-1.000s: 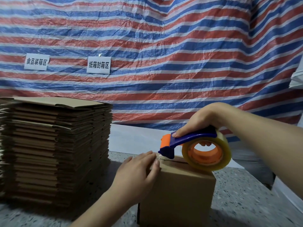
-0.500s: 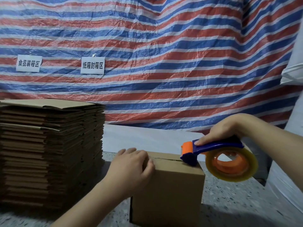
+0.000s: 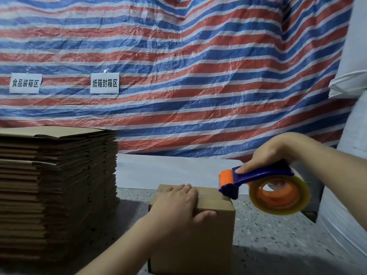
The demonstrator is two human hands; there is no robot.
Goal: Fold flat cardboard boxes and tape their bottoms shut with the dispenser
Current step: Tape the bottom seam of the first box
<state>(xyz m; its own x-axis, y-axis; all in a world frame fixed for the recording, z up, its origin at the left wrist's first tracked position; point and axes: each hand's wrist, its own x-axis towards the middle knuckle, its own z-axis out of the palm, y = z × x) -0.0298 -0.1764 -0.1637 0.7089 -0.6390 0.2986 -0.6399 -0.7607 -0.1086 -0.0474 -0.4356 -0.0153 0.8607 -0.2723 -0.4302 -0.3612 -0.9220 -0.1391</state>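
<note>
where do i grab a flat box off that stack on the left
Grip the top sheet at its right-hand edge, reaching in from the right: that edge overhangs the stack of flat boxes slightly and faces the free tabletop.

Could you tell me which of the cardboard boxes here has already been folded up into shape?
The single box under the left hand, right of the stack of flat boxes. It stands as a cube; the others all lie flat.
</note>
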